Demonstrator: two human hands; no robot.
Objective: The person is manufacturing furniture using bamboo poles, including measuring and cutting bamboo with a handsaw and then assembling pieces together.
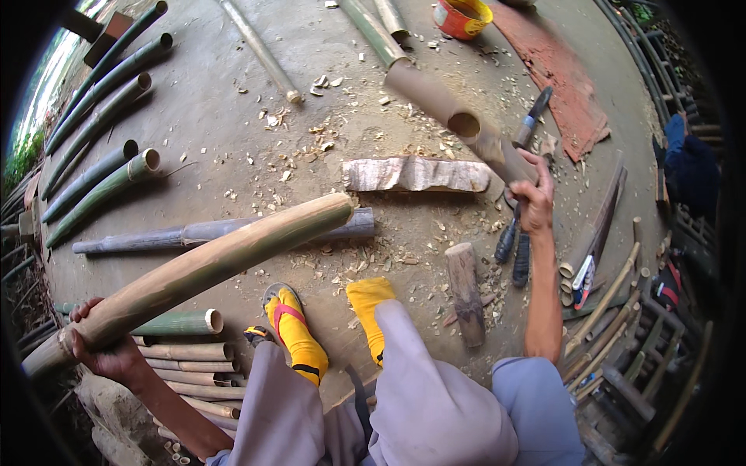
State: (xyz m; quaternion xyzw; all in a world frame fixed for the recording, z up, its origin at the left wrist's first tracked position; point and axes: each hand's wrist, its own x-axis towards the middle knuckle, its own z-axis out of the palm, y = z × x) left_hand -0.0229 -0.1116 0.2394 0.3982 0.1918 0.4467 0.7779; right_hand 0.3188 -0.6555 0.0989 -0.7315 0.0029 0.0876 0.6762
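Observation:
My left hand point(105, 346) is wrapped around the lower end of a thick bamboo pole point(225, 260), green with its upper side scraped pale. The pole slants up to the right across a grey bamboo length point(171, 237) on the ground. My right hand point(535, 194) is closed on a broad brown piece point(505, 155), smeared by motion, so its kind is unclear. Close to that piece is the hollow end of a brown tube point(435, 97). A rough, pale wooden block point(416, 175) lies left of my right hand. Below it stretch dark-handled tools point(507, 242).
Several green bamboo poles point(105, 105) lie at the left, with a stack of cut lengths point(190, 353) below. A short log point(467, 295) rests near my right forearm. Shavings scatter over the ground. A red-yellow bucket point(464, 19) stands far off beside a reddish sheet point(556, 78).

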